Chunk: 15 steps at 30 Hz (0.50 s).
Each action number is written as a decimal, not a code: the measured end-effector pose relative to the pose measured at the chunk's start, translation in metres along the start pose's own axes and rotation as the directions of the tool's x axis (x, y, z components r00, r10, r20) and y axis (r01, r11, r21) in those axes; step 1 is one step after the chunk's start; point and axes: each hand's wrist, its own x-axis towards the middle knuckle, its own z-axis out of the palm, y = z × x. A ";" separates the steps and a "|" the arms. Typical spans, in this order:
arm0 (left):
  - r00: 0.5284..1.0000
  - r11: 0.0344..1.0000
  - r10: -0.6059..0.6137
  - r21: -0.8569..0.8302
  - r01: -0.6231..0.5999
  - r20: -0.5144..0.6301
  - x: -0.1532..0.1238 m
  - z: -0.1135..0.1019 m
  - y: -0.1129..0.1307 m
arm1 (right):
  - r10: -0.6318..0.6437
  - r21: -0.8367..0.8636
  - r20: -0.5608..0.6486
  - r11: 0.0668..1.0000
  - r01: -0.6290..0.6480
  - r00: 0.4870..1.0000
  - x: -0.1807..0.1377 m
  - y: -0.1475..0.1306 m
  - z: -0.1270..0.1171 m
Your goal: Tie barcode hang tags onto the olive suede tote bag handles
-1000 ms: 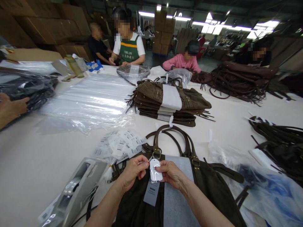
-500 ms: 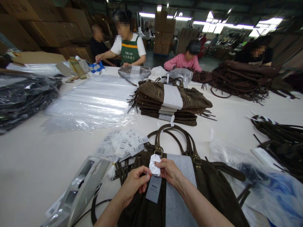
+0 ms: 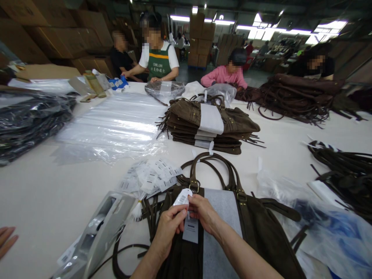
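Observation:
A dark brown handbag (image 3: 255, 232) lies in front of me, its looped handles pointing away and a pale paper band (image 3: 222, 228) around its middle. Over its left part, my left hand (image 3: 171, 223) pinches the lower edge of a white hang tag (image 3: 182, 197) with printed lines. My right hand (image 3: 202, 211) has its fingers closed at the tag's right edge, near its hole. Below the fingers hangs a grey printed label (image 3: 191, 231). A fan of barcode tags (image 3: 154, 176) with white strings lies beyond my left hand.
A grey tape dispenser (image 3: 107, 221) stands left of the bag. Stacked brown bags (image 3: 213, 124), clear plastic sleeves (image 3: 116, 120) and black-wrapped goods (image 3: 31, 120) lie farther off. Crumpled plastic (image 3: 328, 217) is at right. Another person's hand (image 3: 7, 240) shows at the left edge; co-workers sit opposite.
The white tag has tilted left and now shows its printed side. My left hand has shifted right onto its lower edge. Another person's fingers have appeared at the left edge.

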 end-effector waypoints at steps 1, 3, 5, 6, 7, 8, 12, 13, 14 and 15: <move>1.000 1.000 0.022 -0.004 -0.022 -0.018 0.002 -0.001 0.001 | -0.006 -0.050 0.025 0.999 0.007 1.000 -0.002 -0.001 0.000; 0.997 0.999 0.054 -0.004 -0.055 -0.058 0.003 -0.004 0.005 | -0.014 -0.159 0.077 0.987 0.026 0.997 -0.007 -0.001 0.000; 0.993 0.998 0.054 0.029 -0.052 -0.101 0.000 -0.009 0.010 | -0.035 -0.211 0.087 0.976 0.053 0.996 -0.011 0.002 0.000; 0.991 0.998 0.047 0.056 -0.040 -0.123 -0.003 -0.012 0.012 | -0.064 -0.211 0.077 0.974 0.079 0.995 -0.013 0.004 -0.002; 0.988 0.996 0.042 0.087 -0.029 -0.146 -0.007 -0.015 0.013 | -0.106 -0.205 0.061 0.972 0.116 0.993 -0.015 0.006 -0.004; 0.985 0.993 0.041 0.117 -0.021 -0.170 -0.013 -0.019 0.014 | -0.161 -0.201 0.036 0.965 0.165 0.986 -0.018 0.008 -0.009; 0.974 0.975 0.039 0.223 0.013 -0.225 -0.047 -0.032 0.007 | -0.402 -0.342 -0.018 0.863 0.372 0.915 -0.042 0.014 -0.046; 0.972 0.970 0.032 0.243 0.026 -0.233 -0.057 -0.034 0.002 | -0.441 -0.405 -0.018 0.823 0.397 0.897 -0.051 0.014 -0.059; 0.972 0.964 0.026 0.264 0.038 -0.235 -0.067 -0.035 -0.003 | -0.465 -0.469 -0.013 0.785 0.405 0.885 -0.062 0.014 -0.073; 0.974 0.957 0.019 0.287 0.047 -0.224 -0.076 -0.037 -0.009 | -0.475 -0.531 -0.007 0.747 0.399 0.880 -0.075 0.015 -0.089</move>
